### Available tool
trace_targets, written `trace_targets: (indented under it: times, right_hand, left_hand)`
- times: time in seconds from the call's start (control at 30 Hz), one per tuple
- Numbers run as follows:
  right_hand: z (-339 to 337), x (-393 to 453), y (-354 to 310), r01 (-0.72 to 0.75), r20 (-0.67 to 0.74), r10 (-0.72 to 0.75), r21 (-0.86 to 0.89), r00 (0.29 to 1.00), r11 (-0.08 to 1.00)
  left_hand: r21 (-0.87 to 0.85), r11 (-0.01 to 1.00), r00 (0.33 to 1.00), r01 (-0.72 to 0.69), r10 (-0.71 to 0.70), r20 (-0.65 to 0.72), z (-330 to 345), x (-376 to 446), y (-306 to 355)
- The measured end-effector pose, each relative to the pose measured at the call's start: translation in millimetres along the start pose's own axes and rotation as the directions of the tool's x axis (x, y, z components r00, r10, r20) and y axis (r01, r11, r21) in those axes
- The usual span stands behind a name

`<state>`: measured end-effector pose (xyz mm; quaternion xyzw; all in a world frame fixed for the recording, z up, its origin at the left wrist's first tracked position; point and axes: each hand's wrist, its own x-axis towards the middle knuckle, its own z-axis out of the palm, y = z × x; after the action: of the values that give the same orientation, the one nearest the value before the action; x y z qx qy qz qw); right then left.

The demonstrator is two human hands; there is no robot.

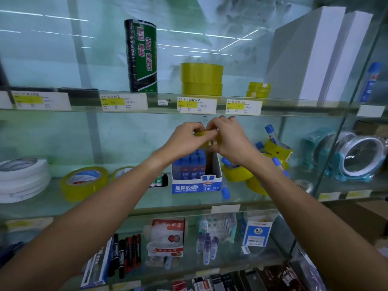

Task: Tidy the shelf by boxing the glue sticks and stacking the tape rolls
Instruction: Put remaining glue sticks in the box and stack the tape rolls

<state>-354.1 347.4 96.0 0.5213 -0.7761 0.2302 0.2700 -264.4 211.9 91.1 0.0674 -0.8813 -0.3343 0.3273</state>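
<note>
Head view, frame centre: I see left hand (pixel 186 136) and right hand (pixel 227 137) both pinching one small yellow tape roll (pixel 206 137) above the glue box (pixel 196 183); I judge it light, stiff, slick-sided; grip by the rim.

Just one view here, a wide-angle cam on the person's head, facing straight into a glass shelf unit (pixel 210 114) from close up and tilted down a bit. Both forearms come in from the bottom corners and meet near the middle of the frame, so that's roughly where it's aimed. The lens bends the edges, so the side uprights lean. The upper shelf sits near eye level, with lower shelves seen from above.
</note>
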Motion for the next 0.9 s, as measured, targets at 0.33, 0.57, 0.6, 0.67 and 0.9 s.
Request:
trace_targets:
  times: [0.33, 0.57, 0.6, 0.67, 0.9]
  right_hand:
    - [18, 27, -46, 0.021, 0.224, -0.11, 0.367, 0.968, 0.93]
    - [46, 53, -82, -0.042, 0.349, -0.195, 0.57, 0.917, 0.82]
    - [52, 57, -88, -0.032, 0.346, -0.202, 0.564, 0.916, 0.825]
    - [65, 66, -100, 0.011, 0.328, -0.207, 0.511, 0.922, 0.859]
    - [128, 82, -144, 0.155, 0.307, -0.248, 0.297, 0.919, 0.942]
  left_hand:
    - [0.085, 0.995, 0.999, 0.049, -0.049, 0.002, -92, -31, -55]
    - [-0.047, 0.999, 0.996, -0.013, 0.017, 0.092, -149, -55, -99]
    - [-0.056, 0.998, 0.995, -0.018, 0.023, 0.095, -155, -58, -105]
    - [-0.066, 0.998, 0.997, -0.006, 0.012, 0.083, -165, -62, -116]
    - [0.213, 0.976, 0.999, 0.031, -0.039, 0.033, -176, -72, -151]
